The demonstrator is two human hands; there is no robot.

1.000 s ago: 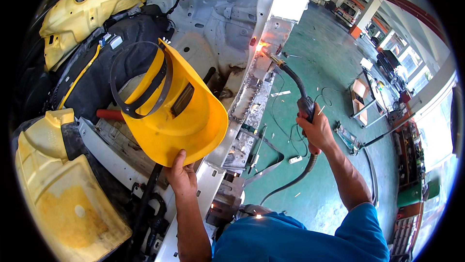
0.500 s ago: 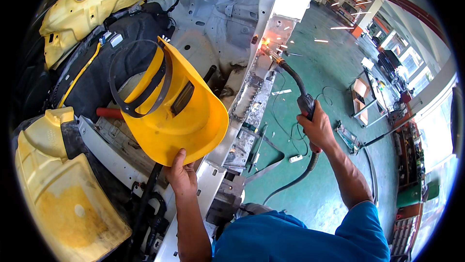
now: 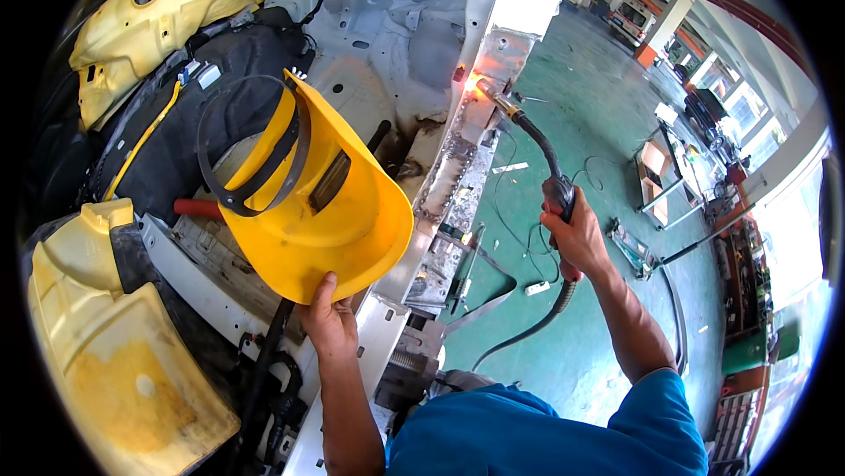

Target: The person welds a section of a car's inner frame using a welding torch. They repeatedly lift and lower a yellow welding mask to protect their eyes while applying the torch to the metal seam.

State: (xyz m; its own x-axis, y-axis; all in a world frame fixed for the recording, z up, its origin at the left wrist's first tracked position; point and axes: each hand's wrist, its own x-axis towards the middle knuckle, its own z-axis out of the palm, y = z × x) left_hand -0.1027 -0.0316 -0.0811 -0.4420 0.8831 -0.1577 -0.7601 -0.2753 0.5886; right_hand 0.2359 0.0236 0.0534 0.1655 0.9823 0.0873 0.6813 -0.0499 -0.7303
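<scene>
My left hand (image 3: 330, 322) grips the lower rim of a yellow welding mask (image 3: 299, 252), thumb on its inside. The mask's hollow side, with a black headband (image 3: 264, 179) and a dark window, faces me. My right hand (image 3: 576, 234) is wrapped round the handle of a welding torch (image 3: 550, 159). The torch's nozzle points at the white car body's sill (image 3: 458, 155), and an orange glow (image 3: 475, 83) burns at its tip. Rough weld marks and scorched metal run along the sill below the glow. A cable hangs from the torch's lower end.
Yellow foam pieces (image 3: 132, 335) lie at the left, beside black carpet (image 3: 224, 115). A red-handled tool (image 3: 198, 208) rests behind the mask. On the green floor (image 3: 563, 80) stand a trolley (image 3: 664, 172) and a floor jack (image 3: 634, 247). Cables trail across the floor.
Flying sparks over the floor have gone, and the glow at the torch tip has shifted slightly left and down. The mask has barely moved; both hands keep their grip.
</scene>
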